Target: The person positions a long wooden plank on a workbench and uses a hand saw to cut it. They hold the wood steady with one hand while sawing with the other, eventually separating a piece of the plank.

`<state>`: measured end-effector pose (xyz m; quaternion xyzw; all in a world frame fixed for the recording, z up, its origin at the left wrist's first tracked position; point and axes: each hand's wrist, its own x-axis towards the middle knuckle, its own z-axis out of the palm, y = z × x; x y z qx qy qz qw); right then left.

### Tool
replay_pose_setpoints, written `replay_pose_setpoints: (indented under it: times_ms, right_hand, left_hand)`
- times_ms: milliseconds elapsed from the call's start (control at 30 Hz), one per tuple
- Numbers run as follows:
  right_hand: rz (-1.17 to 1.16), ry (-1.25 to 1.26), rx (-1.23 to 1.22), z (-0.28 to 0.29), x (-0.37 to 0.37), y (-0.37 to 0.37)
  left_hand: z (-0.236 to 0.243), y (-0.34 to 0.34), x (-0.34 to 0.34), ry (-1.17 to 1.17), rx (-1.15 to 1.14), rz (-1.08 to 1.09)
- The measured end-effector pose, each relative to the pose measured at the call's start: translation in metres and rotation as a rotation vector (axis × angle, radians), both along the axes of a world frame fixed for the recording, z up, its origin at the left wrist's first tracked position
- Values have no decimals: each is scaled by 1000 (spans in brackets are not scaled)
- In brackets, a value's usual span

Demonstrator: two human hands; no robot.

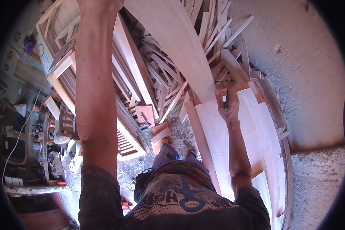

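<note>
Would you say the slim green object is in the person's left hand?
No, the slim green object is in the right hand.

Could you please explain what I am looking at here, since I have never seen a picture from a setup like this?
Of course. There is no machine: these are a person's bare arms. The single picture comes from a wide fisheye camera worn on the head, looking down, so straight edges bend toward the rim.

The left forearm runs to the top edge, where the hand passes out of view. The right hand appears to hold a slim green object, perhaps a pencil, close to the near end of a long, wide board. That end lies at the far end of some pale wooden panels.

Beyond are heaped wood strips, and toward the left stand wooden frames, one of them slatted.
</note>
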<state>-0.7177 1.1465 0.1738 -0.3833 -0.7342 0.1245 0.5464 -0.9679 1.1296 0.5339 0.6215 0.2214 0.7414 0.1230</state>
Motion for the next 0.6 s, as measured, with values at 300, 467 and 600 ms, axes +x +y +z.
replay_pose_setpoints:
  times_ms: [300, 467, 600]
  right_hand:
    - [-293, -302, 47, 76, 51, -85]
    - [-479, -695, -34, 68, 53, -140]
    - [-459, -747, -398, 34, 65, -179]
  left_hand:
    - [-105, 40, 30, -659, -591, -12]
    - [-234, 68, 40, -723, -727, -305]
    - [-342, 46, 79, -778, -996, -512]
